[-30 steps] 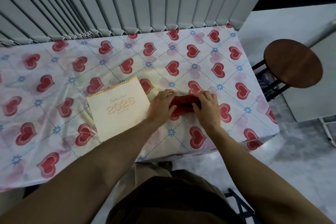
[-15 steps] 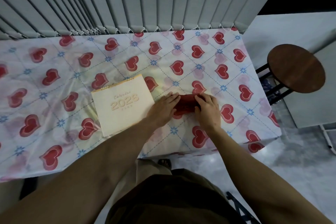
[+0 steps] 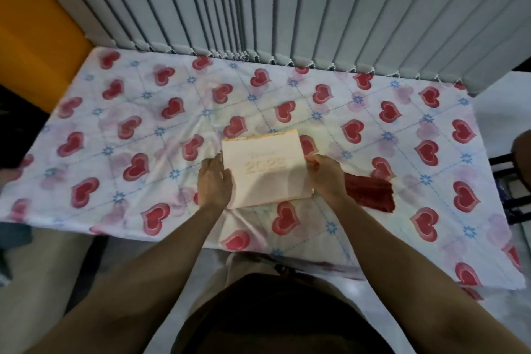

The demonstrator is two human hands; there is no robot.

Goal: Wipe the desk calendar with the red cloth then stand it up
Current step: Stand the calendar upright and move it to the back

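Note:
The cream desk calendar (image 3: 265, 169) lies flat on the heart-print tablecloth (image 3: 129, 129), its bound edge away from me. My left hand (image 3: 214, 182) grips its left edge and my right hand (image 3: 324, 177) grips its right edge. The red cloth (image 3: 369, 191) lies folded on the table just right of my right hand, with no hand on it.
Grey vertical blinds (image 3: 287, 8) hang along the table's far edge. An orange surface (image 3: 31, 34) stands at the back left. A dark stool (image 3: 521, 152) shows at the right edge of the frame. The table's near edge runs just in front of my body.
Both hands have left the red cloth, which now lies alone on the table, and moved left onto the calendar's two side edges. The view has swung left.

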